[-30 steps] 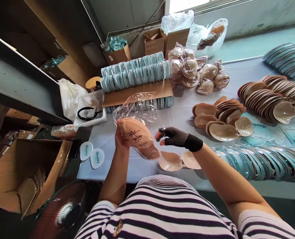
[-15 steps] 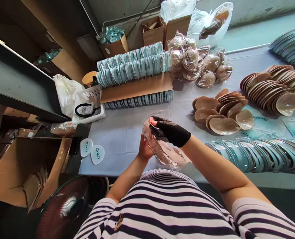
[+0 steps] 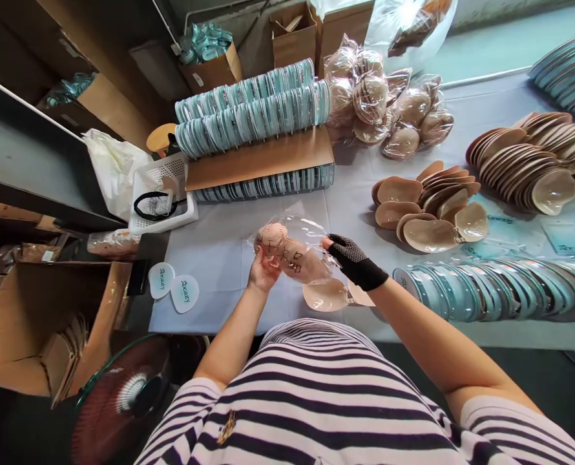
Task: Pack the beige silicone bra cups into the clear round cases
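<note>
A clear plastic bag (image 3: 300, 259) with beige cups inside and dark handwriting on it is held up above the table's front edge. My bare left hand (image 3: 264, 271) grips the bag's left end, thumb on the near side. At the other end, my right hand (image 3: 358, 259), in a black fingerless glove with dots, pinches the plastic film. Just below the bag lies a pair of beige adhesive bra cups (image 3: 325, 295), partly hidden by my right wrist. To the left are two white printed cup-shaped cards (image 3: 185, 294).
Rows of teal-lidded packs (image 3: 253, 116) stand at the back with a cardboard strip (image 3: 263, 158). Beige cup stacks (image 3: 430, 213) and clear packs (image 3: 501, 294) lie right. Left are a white basket (image 3: 164, 223), an open carton (image 3: 117, 290) and a fan (image 3: 123, 400).
My hands have moved apart, spreading the bag so its writing shows. The left hand went left and up, the right hand slightly right. The cups below are now uncovered.
</note>
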Demonstrator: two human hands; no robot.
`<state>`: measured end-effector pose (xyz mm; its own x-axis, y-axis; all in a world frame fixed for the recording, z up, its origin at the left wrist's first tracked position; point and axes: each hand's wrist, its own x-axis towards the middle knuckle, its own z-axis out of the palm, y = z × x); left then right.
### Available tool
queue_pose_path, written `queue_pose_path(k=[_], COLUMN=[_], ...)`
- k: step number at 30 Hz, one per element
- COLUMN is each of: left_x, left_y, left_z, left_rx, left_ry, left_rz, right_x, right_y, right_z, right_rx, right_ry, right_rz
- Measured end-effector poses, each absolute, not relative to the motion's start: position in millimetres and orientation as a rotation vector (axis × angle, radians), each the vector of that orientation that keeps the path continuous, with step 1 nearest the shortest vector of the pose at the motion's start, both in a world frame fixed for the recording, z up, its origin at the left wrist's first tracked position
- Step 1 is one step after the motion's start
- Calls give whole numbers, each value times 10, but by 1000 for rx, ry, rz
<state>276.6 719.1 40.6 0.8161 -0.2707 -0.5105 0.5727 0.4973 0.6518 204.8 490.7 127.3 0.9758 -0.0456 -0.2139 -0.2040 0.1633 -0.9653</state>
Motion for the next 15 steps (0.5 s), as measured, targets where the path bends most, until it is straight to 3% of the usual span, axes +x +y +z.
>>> queue_pose_path(k=[7,15], left_x=[3058,3221], left_y=[7589,7536], left_z=[230,-13], left_rx=[1133,1993], left_ry=[430,504], left_rz=[-364,-289], right_x=[1910,1701], right_y=[4873,5204], right_z=[961,-175], right_rx=[-1246,-1076], right_ry=[303,439], right_rz=[382,730])
